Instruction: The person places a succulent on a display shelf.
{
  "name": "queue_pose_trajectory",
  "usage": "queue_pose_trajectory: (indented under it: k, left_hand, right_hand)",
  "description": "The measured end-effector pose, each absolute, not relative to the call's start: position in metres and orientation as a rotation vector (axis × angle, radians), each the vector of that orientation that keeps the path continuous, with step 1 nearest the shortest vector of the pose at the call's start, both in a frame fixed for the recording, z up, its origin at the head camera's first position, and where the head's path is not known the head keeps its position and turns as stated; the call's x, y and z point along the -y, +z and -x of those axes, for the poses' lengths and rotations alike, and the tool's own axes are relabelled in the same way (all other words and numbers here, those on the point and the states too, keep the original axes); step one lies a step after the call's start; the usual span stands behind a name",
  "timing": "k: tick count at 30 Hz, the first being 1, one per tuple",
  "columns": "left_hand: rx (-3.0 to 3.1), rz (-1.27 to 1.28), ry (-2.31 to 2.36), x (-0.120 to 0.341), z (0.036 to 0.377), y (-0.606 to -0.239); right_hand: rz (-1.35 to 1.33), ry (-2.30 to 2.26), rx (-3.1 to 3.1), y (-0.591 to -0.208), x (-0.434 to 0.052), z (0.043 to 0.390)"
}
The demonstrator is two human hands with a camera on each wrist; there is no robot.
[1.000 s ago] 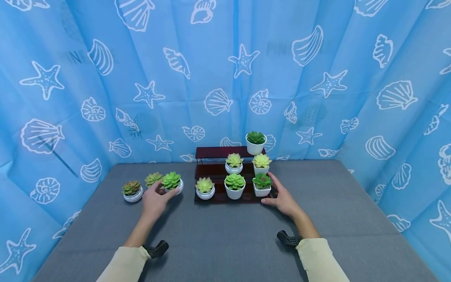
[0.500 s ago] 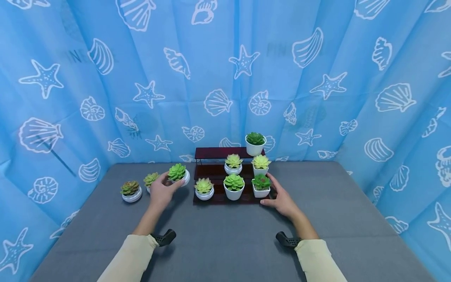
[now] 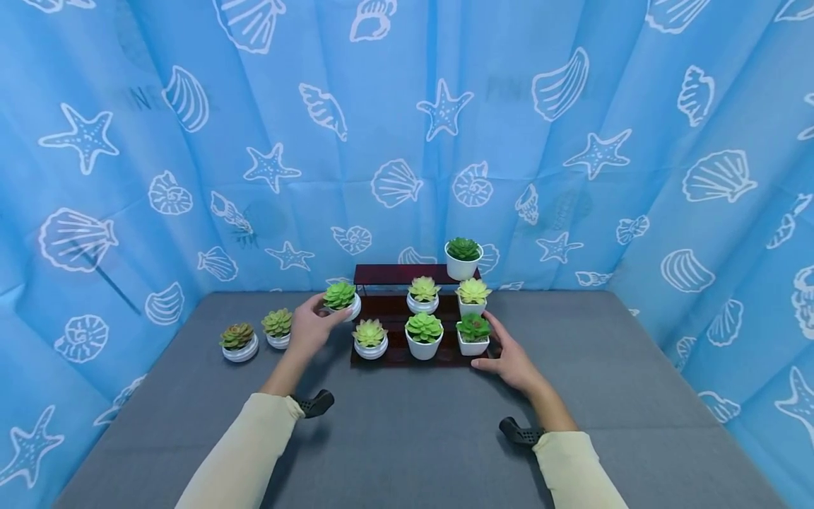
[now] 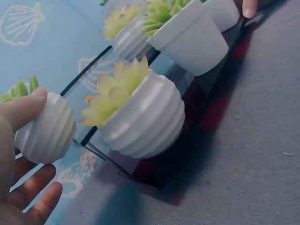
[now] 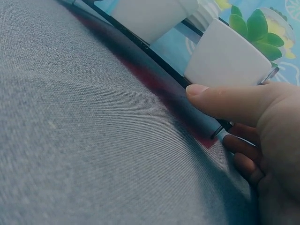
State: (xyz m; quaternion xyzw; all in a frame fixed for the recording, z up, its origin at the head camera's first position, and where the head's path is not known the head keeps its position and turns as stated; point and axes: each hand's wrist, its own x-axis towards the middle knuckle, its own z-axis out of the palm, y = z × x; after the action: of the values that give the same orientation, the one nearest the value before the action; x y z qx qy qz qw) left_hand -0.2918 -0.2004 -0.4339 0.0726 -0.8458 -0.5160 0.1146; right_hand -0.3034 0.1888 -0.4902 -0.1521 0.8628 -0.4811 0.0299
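My left hand [image 3: 308, 332] pinches a green potted succulent [image 3: 342, 297] by its round, ribbed white pot [image 4: 49, 129], with the thumb over the near side. It hangs at the left end of a dark red three-tier display shelf [image 3: 388, 274], level with the middle tier. My right hand [image 3: 509, 357] holds the shelf's right end. In the right wrist view the thumb [image 5: 220, 101] lies on the front edge and the other fingers curl beside the end. Just inside that hand stands a green succulent in a square white pot [image 3: 473, 346].
On the bottom tier are also a pale succulent [image 3: 370, 336] and a green one [image 3: 423, 332]. Two yellowish succulents [image 3: 422, 290] stand on the middle tier, a dark green one [image 3: 463, 254] on top. Two potted succulents [image 3: 238, 343] sit left on the grey table [image 3: 407, 438]. A blue curtain [image 3: 407, 127] hangs behind.
My left hand has carried the green succulent right and away from me, from beside the left-hand pots to the shelf's left end. The right hand stays in place.
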Motion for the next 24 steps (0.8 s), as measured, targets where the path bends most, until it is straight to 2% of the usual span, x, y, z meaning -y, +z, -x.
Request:
queue_pose_trajectory:
  k: [8, 16, 24]
  left_hand:
    - [2.624, -0.163, -1.462, 0.198, 0.301, -0.425]
    - [2.478, -0.156, -1.639, 0.190, 0.306, -0.426]
    - [2.465, -0.132, -1.598, 0.185, 0.305, -0.429]
  right_hand:
    - [0.483, -1.500, -2.650, -0.491, -0.189, 0.304]
    - [0.479, -1.478, -2.662, -0.490, -0.190, 0.303]
    - [0.462, -1.486, -2.653, -0.489, -0.189, 0.303]
